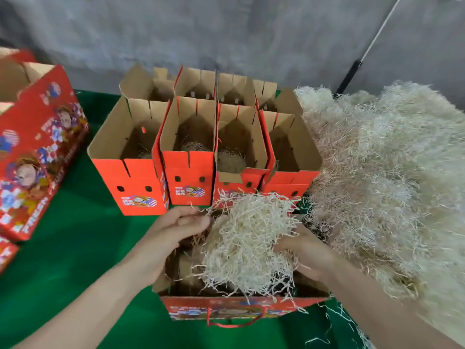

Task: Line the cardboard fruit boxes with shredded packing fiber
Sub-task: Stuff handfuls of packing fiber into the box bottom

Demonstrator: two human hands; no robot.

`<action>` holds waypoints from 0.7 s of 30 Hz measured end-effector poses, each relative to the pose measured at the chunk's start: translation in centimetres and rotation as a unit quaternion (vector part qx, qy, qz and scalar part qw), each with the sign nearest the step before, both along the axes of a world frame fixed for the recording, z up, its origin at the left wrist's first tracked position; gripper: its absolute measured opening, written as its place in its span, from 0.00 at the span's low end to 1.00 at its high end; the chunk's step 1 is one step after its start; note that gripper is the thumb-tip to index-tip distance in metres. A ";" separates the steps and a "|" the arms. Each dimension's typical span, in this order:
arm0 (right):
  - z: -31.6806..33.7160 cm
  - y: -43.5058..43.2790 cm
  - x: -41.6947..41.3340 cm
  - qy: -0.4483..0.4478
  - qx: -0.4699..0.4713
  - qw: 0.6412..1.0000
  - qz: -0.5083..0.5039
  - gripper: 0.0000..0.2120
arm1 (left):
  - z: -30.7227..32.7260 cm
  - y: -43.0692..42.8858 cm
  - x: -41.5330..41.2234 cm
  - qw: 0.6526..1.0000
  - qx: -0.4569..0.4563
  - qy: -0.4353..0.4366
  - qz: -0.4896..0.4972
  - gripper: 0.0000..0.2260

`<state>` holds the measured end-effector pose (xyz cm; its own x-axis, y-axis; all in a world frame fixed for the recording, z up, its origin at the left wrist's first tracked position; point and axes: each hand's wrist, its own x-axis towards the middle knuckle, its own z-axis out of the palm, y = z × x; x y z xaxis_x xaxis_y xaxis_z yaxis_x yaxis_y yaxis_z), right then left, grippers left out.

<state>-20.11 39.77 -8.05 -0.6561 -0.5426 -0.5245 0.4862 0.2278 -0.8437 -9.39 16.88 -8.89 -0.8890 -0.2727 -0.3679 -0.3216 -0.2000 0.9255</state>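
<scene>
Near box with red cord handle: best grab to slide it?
Take the near box by the top edge of its near wall, from the camera side. That face is unobstructed; the fiber pile crowds its right end and the fiber wad covers the opening. Only one red cord handle shows, slack, so lifting by it would likely tilt the box.

Boxes (188, 157): brown matt cardboard, red printed outsides. Fiber (246, 243): pale, wiry paper-like shreds. Cloth (75, 248): green, matt. Wall (226, 34): rough grey.
</scene>
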 end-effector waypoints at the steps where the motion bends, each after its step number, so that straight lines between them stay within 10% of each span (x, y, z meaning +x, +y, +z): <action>1: -0.4 -0.3 0.1 -0.002 -0.013 1.000 0.018 0.16 | 0.1 0.4 0.2 0.999 -0.002 -0.004 -0.046 0.38; 3: -0.8 -1.2 0.7 0.030 -0.007 0.997 0.072 0.18 | 0.5 1.6 0.0 0.990 0.059 -0.018 -0.125 0.50; 7: -1.4 -1.9 1.0 0.083 0.047 0.991 0.099 0.29 | 0.0 2.9 -1.2 0.991 -0.022 -0.034 -0.127 0.41; 11: -1.4 0.0 0.3 0.016 0.009 0.999 0.042 0.24 | -1.6 1.7 -1.2 0.979 -0.056 -0.047 -0.192 0.60; 14: -2.1 -0.2 1.0 -0.052 0.043 0.996 0.056 0.34 | -1.8 2.6 -1.6 0.971 -0.010 -0.062 -0.229 0.56; 17: -2.0 -0.7 1.1 0.047 0.151 0.985 0.069 0.14 | -1.9 2.9 -2.5 0.971 -0.032 -0.113 -0.208 0.53; 21: -1.3 1.5 -0.5 0.108 0.202 0.973 0.035 0.14 | -2.2 0.8 -3.2 0.971 -0.126 -0.125 -0.158 0.42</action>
<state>-20.60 41.30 -9.34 -0.7435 -0.3690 -0.5577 0.2777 0.5884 -0.7594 -12.56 17.70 -11.09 -0.8342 -0.1102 -0.5403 -0.5514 0.1670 0.8173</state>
